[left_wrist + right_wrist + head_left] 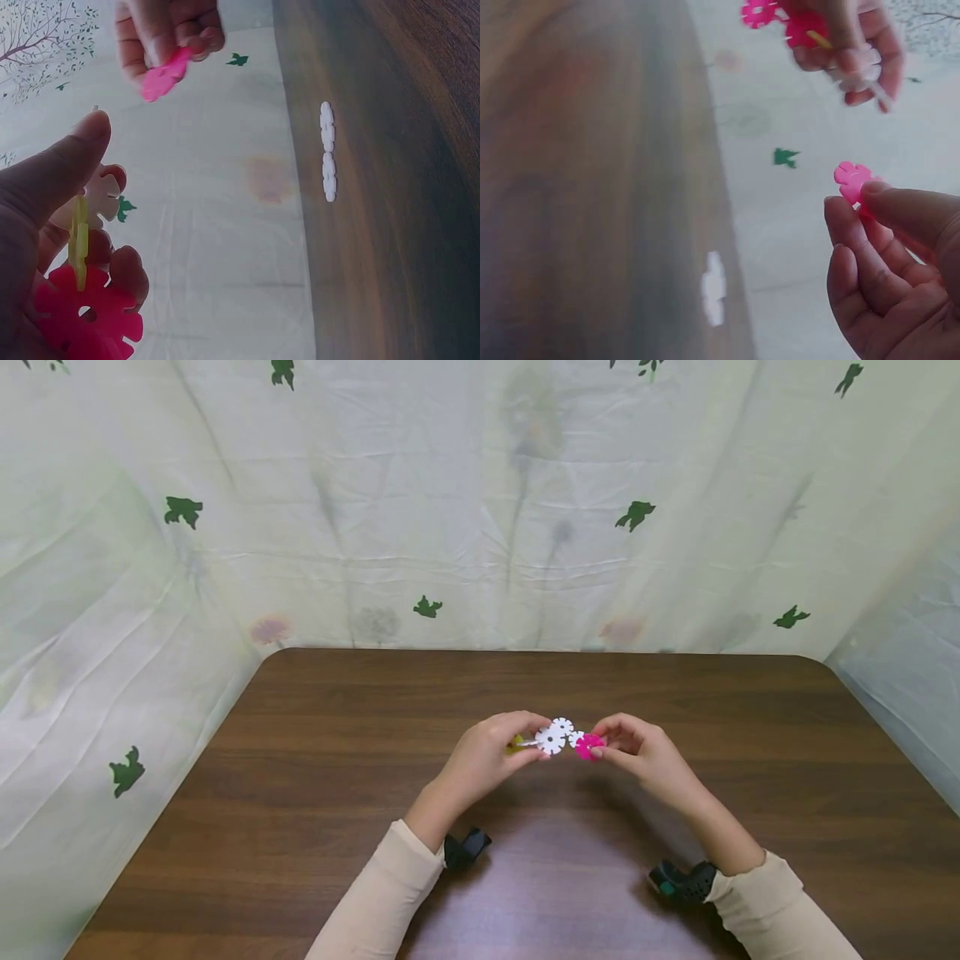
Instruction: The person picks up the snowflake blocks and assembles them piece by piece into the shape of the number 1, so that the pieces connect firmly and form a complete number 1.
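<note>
L hand (487, 747) has its grip closed round a cluster of joined white (103, 196), yellow (79, 247) & pink discs (116, 324), R hand (651, 760) pinches a separate pink disc (589, 747) btwn thumb & fingers, both above worktop (300, 827), w/ 2-pc white strip (329, 169) resting on it.

This looks like a small, screened-off filming booth; what kind of building surrounds it cannot be told. Creased, pale fabric sheeting (450, 460) hangs behind a dark wood-grain bench (315, 827) and along both its sides. The cloth carries green leaf-like shapes (183, 512), faded flowers (270, 629) and, in the left wrist view, a branching tree (45, 45). Black wrist cameras (467, 850) suggest recording.
</note>
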Tool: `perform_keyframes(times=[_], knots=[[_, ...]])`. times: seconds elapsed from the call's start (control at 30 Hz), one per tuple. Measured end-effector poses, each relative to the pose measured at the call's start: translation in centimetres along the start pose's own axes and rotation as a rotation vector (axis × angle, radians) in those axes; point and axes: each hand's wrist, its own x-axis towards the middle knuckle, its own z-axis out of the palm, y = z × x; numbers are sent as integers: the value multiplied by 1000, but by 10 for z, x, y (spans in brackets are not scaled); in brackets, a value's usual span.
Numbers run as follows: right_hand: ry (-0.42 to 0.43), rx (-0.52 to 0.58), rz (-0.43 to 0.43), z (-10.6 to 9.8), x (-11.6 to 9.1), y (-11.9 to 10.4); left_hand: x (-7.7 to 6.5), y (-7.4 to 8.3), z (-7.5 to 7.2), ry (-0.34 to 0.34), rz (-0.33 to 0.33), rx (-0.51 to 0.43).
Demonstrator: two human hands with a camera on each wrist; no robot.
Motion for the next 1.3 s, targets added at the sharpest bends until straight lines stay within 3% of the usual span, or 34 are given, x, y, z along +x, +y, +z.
perform_keyframes(times=[0.17, 0.37, 0.6, 0.73, 1.0, 1.3], knots=[[9, 37, -16, -2, 5, -18, 0, 0, 0, -5, -12, 3], [18, 1, -71, 2, 6, -48, 0, 1, 0, -8, -35, 7], [34, -59, -101, 8, 7, -60, 0, 1, -1, -3, -38, 0], [47, -106, -150, 10, 8, -62, 0, 1, -1, -2, -39, 1], [94, -141, -326, 12, 9, -57, 0, 1, 1, 1, -26, 11], [105, -124, -425, 9, 14, -26, 0, 2, 3, -1, -3, 18]])
